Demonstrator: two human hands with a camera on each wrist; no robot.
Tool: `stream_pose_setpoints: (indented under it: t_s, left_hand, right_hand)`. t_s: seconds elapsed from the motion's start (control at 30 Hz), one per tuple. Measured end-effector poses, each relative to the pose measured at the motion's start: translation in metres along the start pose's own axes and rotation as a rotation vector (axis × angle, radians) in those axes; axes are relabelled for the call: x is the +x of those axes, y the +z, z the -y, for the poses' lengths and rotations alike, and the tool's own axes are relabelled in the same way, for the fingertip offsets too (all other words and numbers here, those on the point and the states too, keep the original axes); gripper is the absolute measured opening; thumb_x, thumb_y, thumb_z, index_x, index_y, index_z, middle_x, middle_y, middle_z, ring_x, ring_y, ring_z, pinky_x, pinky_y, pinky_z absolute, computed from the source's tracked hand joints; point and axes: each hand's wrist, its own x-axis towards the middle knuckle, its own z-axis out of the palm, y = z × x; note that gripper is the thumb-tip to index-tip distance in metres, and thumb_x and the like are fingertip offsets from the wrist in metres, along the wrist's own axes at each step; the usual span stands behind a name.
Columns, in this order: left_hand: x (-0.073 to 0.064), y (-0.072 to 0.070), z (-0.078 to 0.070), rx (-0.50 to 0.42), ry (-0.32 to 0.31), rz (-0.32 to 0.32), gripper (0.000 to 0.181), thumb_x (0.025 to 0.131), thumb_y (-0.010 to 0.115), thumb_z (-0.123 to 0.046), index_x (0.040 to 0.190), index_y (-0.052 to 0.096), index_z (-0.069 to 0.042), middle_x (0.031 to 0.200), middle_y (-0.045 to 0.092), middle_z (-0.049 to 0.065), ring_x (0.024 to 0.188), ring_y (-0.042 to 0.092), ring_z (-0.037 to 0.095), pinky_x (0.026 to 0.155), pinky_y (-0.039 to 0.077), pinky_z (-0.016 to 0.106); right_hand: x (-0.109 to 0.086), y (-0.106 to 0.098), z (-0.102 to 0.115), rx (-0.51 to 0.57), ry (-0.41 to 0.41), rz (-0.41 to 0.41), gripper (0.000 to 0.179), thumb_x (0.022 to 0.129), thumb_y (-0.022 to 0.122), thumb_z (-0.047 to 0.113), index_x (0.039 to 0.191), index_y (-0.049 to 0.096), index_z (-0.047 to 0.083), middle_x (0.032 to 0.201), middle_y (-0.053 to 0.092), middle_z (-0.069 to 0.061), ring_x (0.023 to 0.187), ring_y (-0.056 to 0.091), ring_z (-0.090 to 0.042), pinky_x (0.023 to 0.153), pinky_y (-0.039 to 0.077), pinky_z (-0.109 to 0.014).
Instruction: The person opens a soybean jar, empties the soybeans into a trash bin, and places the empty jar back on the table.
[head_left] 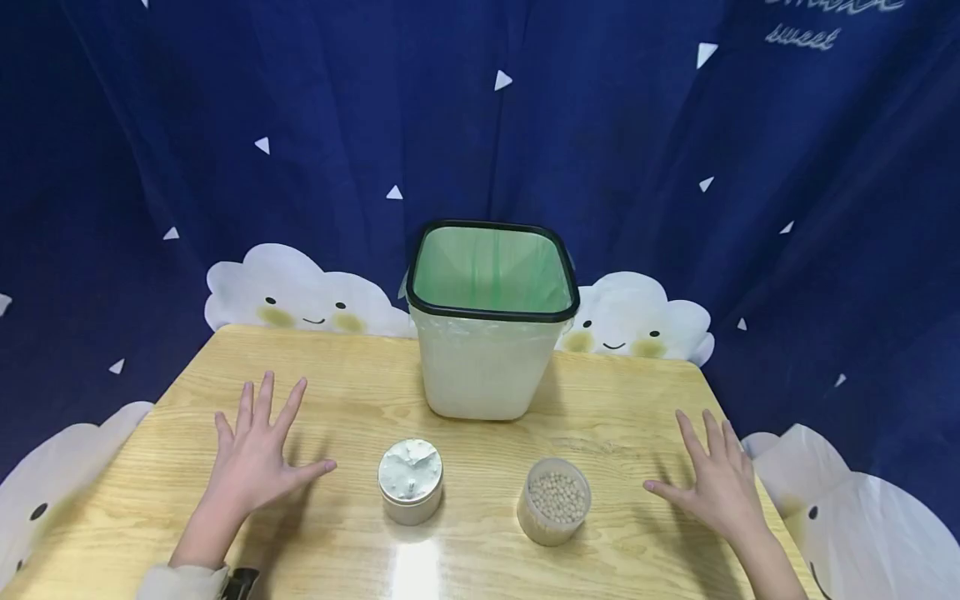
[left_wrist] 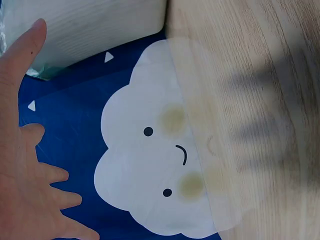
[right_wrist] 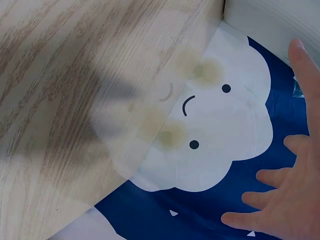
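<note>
My left hand [head_left: 255,462] hovers over the left part of the table with its fingers spread and nothing in it. On the other side, my right hand [head_left: 716,483] is also spread and holds nothing. Nearest the left hand stands a round tub [head_left: 411,504] topped with a pale, whitish cream-like mass. A clear cup [head_left: 543,527] filled with small beige beads [head_left: 558,497] is closer to the right hand. Neither hand touches a container. Both wrist views show spread fingers, with the left hand [left_wrist: 30,175] and right hand [right_wrist: 295,190] at the outer edges.
A white bin [head_left: 483,367] with a black rim and a green-tinted liner stands at the back middle of the wooden table [head_left: 337,383]. Behind the table hangs a dark blue curtain [head_left: 322,108] with white triangles and smiling clouds.
</note>
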Motion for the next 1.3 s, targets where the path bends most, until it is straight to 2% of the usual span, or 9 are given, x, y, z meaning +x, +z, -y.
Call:
stream_pose_setpoints:
  t_s: [0.2, 0.4, 0.57, 0.8, 0.93, 1.07, 1.13, 1.23, 1.3]
  left_hand:
    - [0.003, -0.004, -0.006, -0.008, 0.028, -0.013, 0.112, 0.062, 0.068, -0.066, 0.148, 0.009, -0.024, 0.150, -0.004, 0.019, 0.134, -0.006, 0.041, 0.089, 0.003, 0.075]
    - [0.010, -0.010, -0.025, -0.068, 0.089, -0.028, 0.111, 0.060, 0.072, -0.063, 0.147, 0.014, -0.024, 0.149, 0.008, 0.019, 0.133, 0.011, 0.043, 0.091, 0.013, 0.073]
    - [0.019, -0.010, -0.046, -0.095, 0.179, -0.055, 0.110, 0.057, 0.072, -0.063, 0.146, 0.021, -0.024, 0.146, 0.019, 0.018, 0.129, 0.022, 0.041, 0.093, 0.021, 0.068]
    - [0.029, -0.001, -0.075, -0.139, 0.327, -0.072, 0.108, 0.059, 0.068, -0.067, 0.145, 0.023, -0.021, 0.141, 0.030, 0.018, 0.124, 0.032, 0.039, 0.098, 0.027, 0.056]
    - [0.035, 0.005, -0.095, -0.177, 0.388, -0.043, 0.105, 0.061, 0.066, -0.067, 0.145, 0.025, -0.018, 0.139, 0.034, 0.017, 0.122, 0.036, 0.038, 0.098, 0.030, 0.054]
    - [0.040, 0.011, -0.116, -0.205, 0.417, 0.013, 0.103, 0.062, 0.066, -0.067, 0.145, 0.026, -0.019, 0.138, 0.035, 0.015, 0.123, 0.036, 0.035, 0.097, 0.032, 0.053]
    - [0.043, 0.014, -0.126, -0.220, 0.440, 0.024, 0.102, 0.063, 0.066, -0.067, 0.144, 0.028, -0.019, 0.137, 0.036, 0.014, 0.123, 0.037, 0.034, 0.097, 0.032, 0.052]
    - [0.047, 0.019, -0.137, -0.237, 0.478, 0.039, 0.101, 0.064, 0.064, -0.069, 0.144, 0.027, -0.020, 0.137, 0.037, 0.012, 0.123, 0.037, 0.032, 0.097, 0.033, 0.051]
    - [0.049, 0.021, -0.145, -0.248, 0.497, 0.055, 0.101, 0.064, 0.063, -0.069, 0.145, 0.025, -0.021, 0.137, 0.037, 0.012, 0.123, 0.037, 0.031, 0.097, 0.033, 0.052]
  right_hand:
    - [-0.003, 0.001, -0.001, 0.050, -0.021, 0.035, 0.105, 0.053, 0.081, 0.049, 0.136, 0.035, 0.003, 0.136, 0.025, -0.030, 0.127, 0.015, -0.052, 0.084, 0.023, -0.071]
    - [-0.006, 0.008, 0.003, 0.243, -0.048, 0.115, 0.104, 0.055, 0.084, 0.038, 0.138, 0.033, 0.002, 0.134, 0.028, -0.034, 0.120, 0.024, -0.055, 0.085, 0.025, -0.068]
    - [-0.012, 0.024, 0.016, 0.422, -0.049, 0.216, 0.103, 0.060, 0.084, 0.033, 0.140, 0.028, 0.002, 0.137, 0.028, -0.031, 0.120, 0.027, -0.053, 0.086, 0.028, -0.067]
    - [-0.018, 0.047, 0.034, 0.551, -0.095, 0.259, 0.102, 0.059, 0.085, 0.028, 0.138, 0.029, -0.005, 0.136, 0.034, -0.029, 0.118, 0.035, -0.049, 0.088, 0.034, -0.062]
    - [-0.018, 0.057, 0.041, 0.607, -0.139, 0.285, 0.103, 0.059, 0.085, 0.028, 0.139, 0.029, -0.004, 0.136, 0.037, -0.026, 0.118, 0.039, -0.044, 0.087, 0.039, -0.057]
    - [-0.017, 0.066, 0.047, 0.686, -0.161, 0.328, 0.103, 0.059, 0.085, 0.026, 0.138, 0.028, -0.005, 0.135, 0.038, -0.026, 0.118, 0.039, -0.042, 0.087, 0.038, -0.057]
    - [-0.017, 0.070, 0.050, 0.736, -0.155, 0.375, 0.102, 0.061, 0.084, 0.025, 0.139, 0.026, -0.006, 0.135, 0.036, -0.027, 0.119, 0.038, -0.043, 0.089, 0.036, -0.059]
    - [-0.018, 0.074, 0.053, 0.807, -0.128, 0.452, 0.103, 0.063, 0.083, 0.026, 0.141, 0.022, -0.003, 0.137, 0.037, -0.024, 0.117, 0.043, -0.038, 0.092, 0.033, -0.059]
    - [-0.018, 0.077, 0.055, 0.843, -0.111, 0.496, 0.103, 0.064, 0.082, 0.025, 0.142, 0.021, -0.001, 0.138, 0.037, -0.020, 0.117, 0.045, -0.032, 0.096, 0.032, -0.054]
